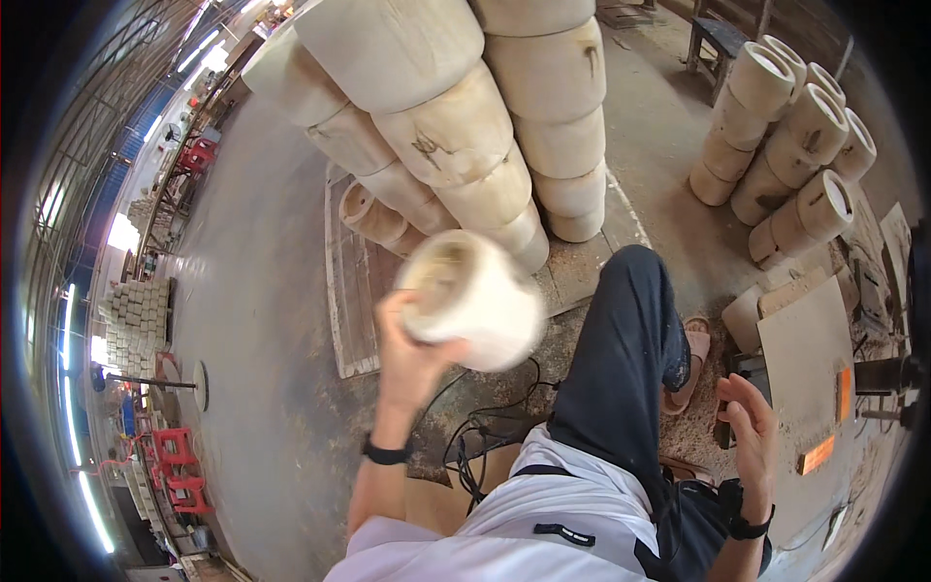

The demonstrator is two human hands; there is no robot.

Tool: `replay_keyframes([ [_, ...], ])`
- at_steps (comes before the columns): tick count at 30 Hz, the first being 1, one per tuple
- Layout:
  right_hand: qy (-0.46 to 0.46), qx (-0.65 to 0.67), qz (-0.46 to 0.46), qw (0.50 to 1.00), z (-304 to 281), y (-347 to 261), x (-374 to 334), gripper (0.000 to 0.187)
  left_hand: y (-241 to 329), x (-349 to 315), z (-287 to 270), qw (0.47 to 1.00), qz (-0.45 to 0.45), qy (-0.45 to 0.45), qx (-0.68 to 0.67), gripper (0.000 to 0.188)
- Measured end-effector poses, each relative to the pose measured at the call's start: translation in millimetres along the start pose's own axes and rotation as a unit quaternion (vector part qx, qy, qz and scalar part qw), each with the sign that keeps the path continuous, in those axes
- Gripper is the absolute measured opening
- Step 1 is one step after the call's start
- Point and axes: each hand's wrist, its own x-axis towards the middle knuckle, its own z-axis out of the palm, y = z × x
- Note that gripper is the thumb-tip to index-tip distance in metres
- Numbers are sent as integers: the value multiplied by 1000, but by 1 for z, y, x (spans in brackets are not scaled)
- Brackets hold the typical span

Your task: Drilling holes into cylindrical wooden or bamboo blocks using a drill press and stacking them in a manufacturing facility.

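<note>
My left hand [412, 349] grips the rim of a pale, hollow, pot-shaped cylinder [490, 310], slightly smeared by motion. The thumb lies near its mouth, and the cylinder hangs tilted in the air in front of the stacks. My right hand [752, 427] is raised at the right, fingers loosely bent and apart, with nothing seen in it. It is nearest to a pale upright board [805, 339] of a bench or machine, which carries orange blocks [817, 454].
Tall stacks of similar cylinders [456, 136] stand ahead on a low wooden pallet [354, 330]. Smaller stacks [786, 145] are at the far right. Black cables [475, 436] lie on the floor by my legs. Red stools [175, 446] stand far left.
</note>
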Motion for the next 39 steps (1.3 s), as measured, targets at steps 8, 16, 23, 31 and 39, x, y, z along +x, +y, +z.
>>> replay_keyframes([
  [8,2,-33,64,997,-5,23,4,35,-64,119,-207,889,79,348,287,76],
  [16,22,-30,115,993,-2,29,-1,34,-75,238,-193,850,64,385,354,95],
  [23,18,-51,125,991,3,36,-8,34,-89,256,-202,873,55,357,328,99],
  [31,21,-26,129,991,3,45,-15,34,-91,258,-213,907,94,288,292,90],
  [39,-13,-80,96,992,5,39,-5,32,-116,249,-304,905,124,229,337,61],
])
